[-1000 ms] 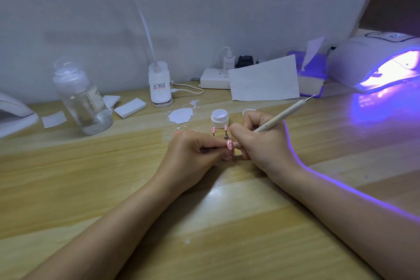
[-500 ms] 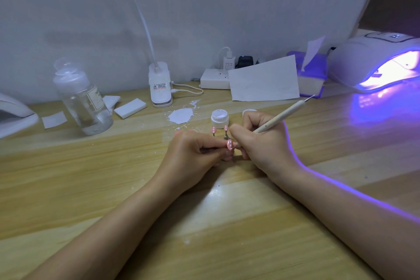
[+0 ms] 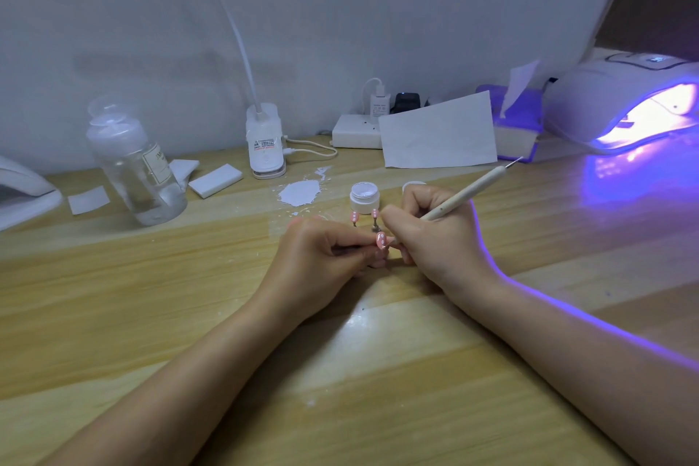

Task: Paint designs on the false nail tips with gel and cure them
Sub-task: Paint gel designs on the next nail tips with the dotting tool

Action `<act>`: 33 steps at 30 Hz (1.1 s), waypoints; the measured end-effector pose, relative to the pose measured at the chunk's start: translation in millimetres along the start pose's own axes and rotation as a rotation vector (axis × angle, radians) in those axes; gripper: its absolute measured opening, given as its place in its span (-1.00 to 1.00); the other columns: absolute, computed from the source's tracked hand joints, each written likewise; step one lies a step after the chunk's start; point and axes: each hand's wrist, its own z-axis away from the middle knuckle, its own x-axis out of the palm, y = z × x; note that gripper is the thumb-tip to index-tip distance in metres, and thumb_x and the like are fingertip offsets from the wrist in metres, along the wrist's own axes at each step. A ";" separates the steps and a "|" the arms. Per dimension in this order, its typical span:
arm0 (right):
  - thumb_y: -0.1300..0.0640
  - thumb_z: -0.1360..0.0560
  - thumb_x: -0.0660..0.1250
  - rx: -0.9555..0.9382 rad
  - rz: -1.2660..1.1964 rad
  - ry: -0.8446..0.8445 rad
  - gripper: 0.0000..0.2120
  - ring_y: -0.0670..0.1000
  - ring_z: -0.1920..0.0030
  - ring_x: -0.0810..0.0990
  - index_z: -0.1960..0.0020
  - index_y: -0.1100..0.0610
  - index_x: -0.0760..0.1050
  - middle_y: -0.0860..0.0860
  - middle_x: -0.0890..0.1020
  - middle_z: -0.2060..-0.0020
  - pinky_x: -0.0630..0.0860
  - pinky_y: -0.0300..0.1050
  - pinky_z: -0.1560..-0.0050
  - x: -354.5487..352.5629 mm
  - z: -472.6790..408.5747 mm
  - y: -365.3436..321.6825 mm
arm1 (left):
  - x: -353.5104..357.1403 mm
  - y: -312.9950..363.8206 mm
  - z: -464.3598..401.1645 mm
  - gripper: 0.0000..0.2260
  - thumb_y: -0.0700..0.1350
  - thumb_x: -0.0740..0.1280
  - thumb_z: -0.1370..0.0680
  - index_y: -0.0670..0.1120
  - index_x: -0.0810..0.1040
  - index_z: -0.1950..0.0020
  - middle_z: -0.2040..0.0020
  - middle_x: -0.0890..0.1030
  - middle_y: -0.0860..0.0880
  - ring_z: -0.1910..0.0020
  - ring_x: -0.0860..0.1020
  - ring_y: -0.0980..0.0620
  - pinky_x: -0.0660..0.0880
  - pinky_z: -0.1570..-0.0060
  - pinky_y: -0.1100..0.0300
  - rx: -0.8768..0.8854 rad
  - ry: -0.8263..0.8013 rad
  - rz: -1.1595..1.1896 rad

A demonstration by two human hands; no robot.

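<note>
At a wooden tabletop (image 3: 151, 314), a clear liquid bottle (image 3: 134, 163) stands at far left, with a clip-on lamp base (image 3: 264, 142) farther in against the wall. At centre, the person's left hand (image 3: 321, 257) pinches a thin holder stick, its fingers curled around it, presenting a pink false nail tip (image 3: 381, 239) that already carries white dots. The right hand (image 3: 438, 235), just beside it and touching at the fingertips, grips a dotting pen (image 3: 469, 190) like a pencil; its working end is hidden behind the fingers, close to the held tip. Two more dotted pink tips (image 3: 354, 216) stand upright just behind the hands, in front of an open pot of white gel (image 3: 364, 197). The step in hand appears to be dotting the design onto the held tip; the next move likely calls for a steady, light touch, then a trip to the curing lamp (image 3: 628, 106), glowing violet at far right, well apart from the hands.
</note>
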 end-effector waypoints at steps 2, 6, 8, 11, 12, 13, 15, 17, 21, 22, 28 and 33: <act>0.50 -0.36 0.22 0.005 -0.021 -0.016 -0.57 -0.18 0.71 0.34 0.54 0.15 0.18 -0.11 0.34 0.76 0.22 -0.44 0.63 0.5 0.5 -1.2 | 0.1 0.0 0.0 -0.79 -0.30 0.41 -0.42 0.00 0.64 0.07 0.32 0.67 -0.01 0.37 0.52 0.35 0.48 0.31 0.40 -0.003 0.004 0.004; 0.50 -0.37 0.22 0.007 -0.038 -0.019 -0.56 -0.18 0.71 0.34 0.53 0.15 0.17 -0.11 0.33 0.77 0.22 -0.44 0.63 0.8 1.0 -2.6 | 0.2 -0.1 0.5 -0.79 -0.31 0.40 -0.43 -0.02 0.64 0.05 0.33 0.66 0.02 0.37 0.52 0.35 0.47 0.32 0.42 -0.013 -0.003 0.014; 0.50 -0.37 0.21 0.011 -0.042 -0.022 -0.56 -0.18 0.72 0.34 0.54 0.14 0.18 -0.11 0.33 0.77 0.21 -0.45 0.64 0.7 1.5 -3.0 | 0.2 -0.1 0.6 -0.78 -0.31 0.40 -0.43 0.00 0.63 0.06 0.33 0.67 0.01 0.37 0.52 0.35 0.47 0.31 0.41 -0.014 -0.001 0.017; 0.50 -0.37 0.21 0.012 -0.048 -0.021 -0.56 -0.18 0.72 0.34 0.54 0.15 0.18 -0.11 0.33 0.77 0.22 -0.45 0.64 1.0 1.5 -3.4 | 0.0 0.0 0.2 -0.77 -0.31 0.40 -0.43 0.02 0.64 0.07 0.33 0.67 0.03 0.37 0.52 0.36 0.47 0.31 0.41 -0.010 0.001 0.009; 0.50 -0.38 0.21 0.011 -0.051 -0.020 -0.56 -0.18 0.72 0.34 0.53 0.15 0.17 -0.11 0.33 0.77 0.21 -0.45 0.64 0.9 1.3 -3.4 | 0.1 -0.1 -0.1 -0.77 -0.31 0.40 -0.43 0.02 0.64 0.07 0.33 0.67 0.04 0.37 0.52 0.36 0.47 0.31 0.41 -0.008 -0.001 0.004; 0.50 -0.38 0.21 0.011 -0.052 -0.019 -0.56 -0.18 0.72 0.33 0.53 0.14 0.17 -0.11 0.33 0.77 0.21 -0.45 0.64 0.9 1.4 -3.3 | 0.1 -0.2 -0.1 -0.77 -0.31 0.40 -0.43 0.02 0.64 0.07 0.33 0.67 0.03 0.37 0.52 0.36 0.47 0.31 0.40 -0.007 -0.002 0.001; 0.51 -0.37 0.21 0.010 -0.043 -0.017 -0.56 -0.19 0.72 0.33 0.54 0.14 0.17 -0.11 0.33 0.77 0.22 -0.44 0.63 0.8 1.4 -3.3 | -0.1 -0.1 -0.1 -0.77 -0.30 0.40 -0.43 0.02 0.64 0.06 0.29 0.68 0.03 0.37 0.52 0.36 0.48 0.30 0.40 -0.005 0.000 0.001; 0.50 -0.36 0.21 0.013 -0.044 -0.017 -0.56 -0.18 0.72 0.34 0.54 0.15 0.18 -0.11 0.34 0.76 0.23 -0.44 0.63 0.8 1.6 -3.2 | -0.2 0.0 0.0 -0.77 -0.30 0.40 -0.42 0.02 0.63 0.06 0.27 0.68 0.02 0.37 0.52 0.35 0.49 0.30 0.38 -0.007 0.003 0.003; 0.50 -0.37 0.21 0.012 -0.050 -0.016 -0.57 -0.18 0.71 0.35 0.53 0.15 0.18 -0.10 0.34 0.76 0.22 -0.45 0.63 1.1 0.8 -3.2 | -0.3 -0.2 0.1 -0.76 -0.30 0.40 -0.42 0.05 0.64 0.08 0.27 0.68 0.02 0.36 0.53 0.31 0.52 0.29 0.34 -0.010 0.003 0.003; 0.51 -0.37 0.21 0.015 -0.058 -0.017 -0.57 -0.18 0.72 0.34 0.54 0.15 0.18 -0.10 0.34 0.76 0.22 -0.45 0.63 1.3 0.6 -3.1 | -0.3 -0.3 0.0 -0.75 -0.30 0.40 -0.42 0.07 0.64 0.10 0.27 0.68 0.02 0.35 0.53 0.31 0.51 0.29 0.35 -0.013 0.002 0.010; 0.51 -0.37 0.21 0.023 -0.084 -0.015 -0.56 -0.18 0.72 0.33 0.54 0.15 0.18 -0.10 0.33 0.76 0.22 -0.46 0.63 1.4 1.0 -2.2 | -0.4 -0.1 -0.5 -0.77 -0.30 0.41 -0.42 0.01 0.64 0.06 0.27 0.68 0.03 0.39 0.50 0.36 0.50 0.29 0.36 0.006 0.005 -0.024; 0.51 -0.37 0.21 0.028 -0.081 -0.015 -0.56 -0.18 0.72 0.35 0.55 0.16 0.19 -0.10 0.35 0.75 0.23 -0.46 0.63 1.4 0.4 -2.0 | -0.2 -0.3 -0.2 -0.79 -0.31 0.41 -0.42 -0.01 0.64 0.06 0.31 0.68 -0.02 0.37 0.51 0.35 0.52 0.29 0.31 0.013 0.008 -0.039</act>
